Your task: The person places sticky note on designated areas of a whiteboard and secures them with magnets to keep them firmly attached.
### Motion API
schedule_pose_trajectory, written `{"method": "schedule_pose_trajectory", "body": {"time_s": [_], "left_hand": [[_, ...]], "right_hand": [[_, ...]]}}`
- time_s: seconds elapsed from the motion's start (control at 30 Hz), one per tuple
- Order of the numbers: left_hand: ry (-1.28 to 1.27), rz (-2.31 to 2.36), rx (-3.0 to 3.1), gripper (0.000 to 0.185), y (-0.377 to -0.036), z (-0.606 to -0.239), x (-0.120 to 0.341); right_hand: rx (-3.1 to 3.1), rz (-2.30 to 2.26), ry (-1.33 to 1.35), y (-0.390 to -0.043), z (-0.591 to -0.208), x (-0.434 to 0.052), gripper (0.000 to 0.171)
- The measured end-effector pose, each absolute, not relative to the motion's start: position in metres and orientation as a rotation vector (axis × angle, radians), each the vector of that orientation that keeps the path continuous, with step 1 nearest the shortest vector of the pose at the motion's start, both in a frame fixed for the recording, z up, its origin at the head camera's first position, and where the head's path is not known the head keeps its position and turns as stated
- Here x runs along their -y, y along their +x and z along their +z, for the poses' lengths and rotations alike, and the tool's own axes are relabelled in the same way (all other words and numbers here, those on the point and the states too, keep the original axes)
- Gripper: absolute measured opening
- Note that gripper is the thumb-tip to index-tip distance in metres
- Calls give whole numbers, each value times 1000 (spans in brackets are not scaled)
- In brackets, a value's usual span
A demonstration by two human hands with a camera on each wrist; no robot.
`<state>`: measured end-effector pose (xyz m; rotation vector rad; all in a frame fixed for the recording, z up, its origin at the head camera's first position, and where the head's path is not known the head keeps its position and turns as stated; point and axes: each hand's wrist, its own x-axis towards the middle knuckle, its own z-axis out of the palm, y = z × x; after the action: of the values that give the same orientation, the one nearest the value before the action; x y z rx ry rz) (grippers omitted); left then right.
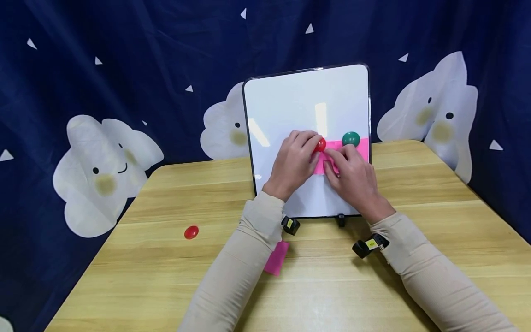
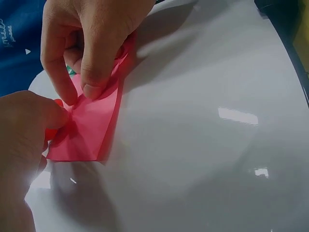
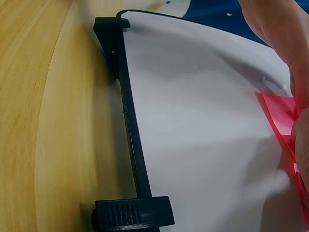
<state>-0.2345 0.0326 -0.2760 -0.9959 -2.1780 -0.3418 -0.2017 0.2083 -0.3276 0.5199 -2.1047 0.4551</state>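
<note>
A small whiteboard [image 1: 286,101] stands tilted on the table. My left hand [image 1: 293,161] pinches a round red magnet [image 1: 321,145] at the upper edge of pink paper [image 2: 91,130] on the board. Beside it, my right hand [image 1: 354,177] has thumb and index finger on the same paper, pinching it near the red magnet. A round green magnet [image 1: 351,139] sits at the paper's top edge, just above the right hand's knuckles. Both hands cover part of the paper, so I cannot tell whether it is one piece or two.
On the wooden table [image 1: 137,272] another red magnet [image 1: 191,232] lies to the left. A loose pink paper [image 1: 277,258] is partly under the left forearm. Black feet [image 3: 133,213] hold the board's lower edge. A dark blue curtain [image 1: 166,46] with clouds hangs behind.
</note>
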Motion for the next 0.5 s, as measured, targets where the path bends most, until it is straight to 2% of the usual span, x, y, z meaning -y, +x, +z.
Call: {"method": "schedule_pose_trajectory", "body": {"time_s": [0.5], "left_hand": [[-968,-248,2164,35,-237,-280,-33]], "right_hand": [[2116,465,514,-201,-326,-207,28]]}}
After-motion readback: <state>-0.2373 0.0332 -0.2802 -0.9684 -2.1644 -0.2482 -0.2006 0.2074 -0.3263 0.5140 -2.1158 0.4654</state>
